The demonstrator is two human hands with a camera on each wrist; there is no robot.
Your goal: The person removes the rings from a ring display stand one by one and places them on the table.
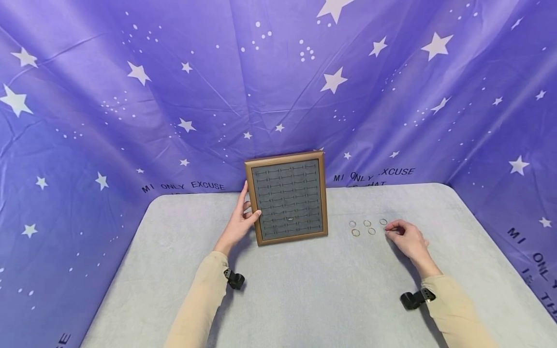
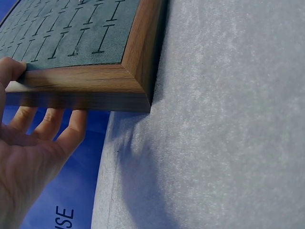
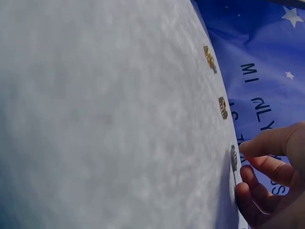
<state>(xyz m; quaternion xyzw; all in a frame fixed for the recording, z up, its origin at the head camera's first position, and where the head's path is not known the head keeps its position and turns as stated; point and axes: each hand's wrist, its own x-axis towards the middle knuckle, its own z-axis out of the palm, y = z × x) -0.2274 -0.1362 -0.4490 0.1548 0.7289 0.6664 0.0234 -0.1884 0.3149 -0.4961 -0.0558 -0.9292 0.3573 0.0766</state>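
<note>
A ring display frame (image 1: pixel 286 198) with a brown wood-look border and a dark grey slotted insert stands tilted near the table's far side. My left hand (image 1: pixel 238 223) grips its left edge, thumb on the front and fingers behind, as the left wrist view also shows. One ring (image 1: pixel 290 218) sits in a slot low on the insert. At the right, my right hand (image 1: pixel 407 238) has its fingertips at the near right of a group of rings. In the right wrist view a silver-looking ring (image 3: pixel 233 158) is right by those fingertips; whether they pinch it is unclear.
Several thin rings, among them a gold-coloured ring (image 1: pixel 356 232) and a paler ring (image 1: pixel 352 224), lie on the pale grey table (image 1: pixel 313 290) right of the frame. A purple star-patterned curtain (image 1: pixel 243 72) hangs close behind the table and along its sides.
</note>
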